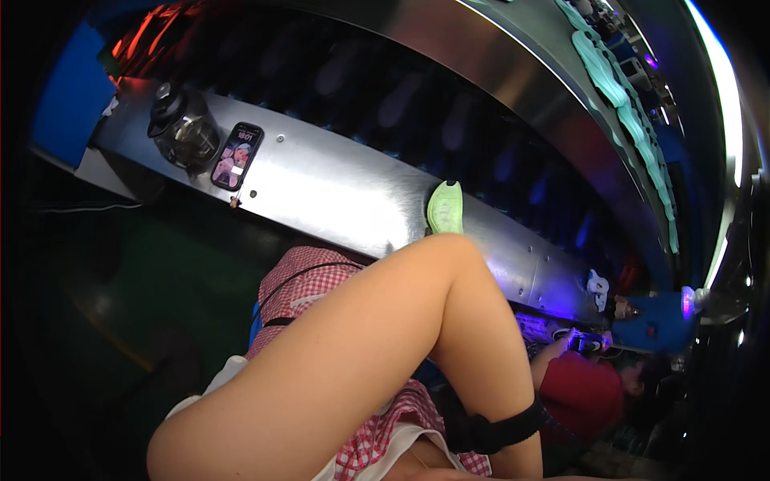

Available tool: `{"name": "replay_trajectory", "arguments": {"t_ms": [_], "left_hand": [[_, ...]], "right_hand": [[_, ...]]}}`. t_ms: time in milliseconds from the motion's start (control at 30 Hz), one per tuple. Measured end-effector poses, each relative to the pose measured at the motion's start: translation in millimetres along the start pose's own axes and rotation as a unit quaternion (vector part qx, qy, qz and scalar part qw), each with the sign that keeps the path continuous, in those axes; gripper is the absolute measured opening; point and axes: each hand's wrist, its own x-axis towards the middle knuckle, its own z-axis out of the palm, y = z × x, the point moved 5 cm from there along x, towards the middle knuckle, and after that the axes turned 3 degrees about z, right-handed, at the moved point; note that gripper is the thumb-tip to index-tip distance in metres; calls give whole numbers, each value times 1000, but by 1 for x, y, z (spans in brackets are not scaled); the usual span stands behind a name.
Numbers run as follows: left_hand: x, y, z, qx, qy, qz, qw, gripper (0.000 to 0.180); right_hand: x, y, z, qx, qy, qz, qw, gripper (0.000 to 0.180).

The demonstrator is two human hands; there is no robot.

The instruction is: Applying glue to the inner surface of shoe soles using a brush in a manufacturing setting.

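Neither of my hands shows in the picture. One bare arm (337, 353) of mine fills the lower middle, folded sharply at the elbow, with its hand out of sight past the lower edge. Around its forearm sits a black band (505, 429). Just beyond the elbow, a light green shoe-sole-shaped piece (446, 207) lies on the metal ledge (337, 180), its near end hidden by the arm. A red-and-white checked garment (301, 272) covers my body.
On the ledge's left stand a lidded glass pitcher (188, 136) and a phone (237, 156) with a lit screen. Dark sole shapes (401, 100) line the machine behind. Mint-green sole pieces (601, 68) lie far right. A person in red (581, 397) handles a dark item under purple light.
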Motion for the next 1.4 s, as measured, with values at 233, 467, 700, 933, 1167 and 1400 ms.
{"name": "replay_trajectory", "arguments": {"t_ms": [233, 467, 700, 933, 1167, 1400], "left_hand": [[-10, 23, -18, 47, -52, -59, 996, 28], [-67, -18, -39, -37, 292, 24, 956, 24], [-168, -16, -204, 459, 526, -186, 692, 32], [-209, 2, -368, 556, 484, -482, 474, 47], [-222, -4, -406, 513, 413, -649, 380, 29], [-225, 40, -318, 553, 473, -518, 450, 32]], "right_hand": [[18, -7, 2, 7, -32, -5, 999, 23], [11, -19, -11, 85, -36, -15, 996, 24], [18, -24, -36, 118, -14, -63, 991, 30], [12, -31, -37, 146, -9, -125, 981, 29], [6, -27, -40, 167, -3, -121, 979, 26], [4, -30, -57, 157, 44, -161, 973, 18]]}}
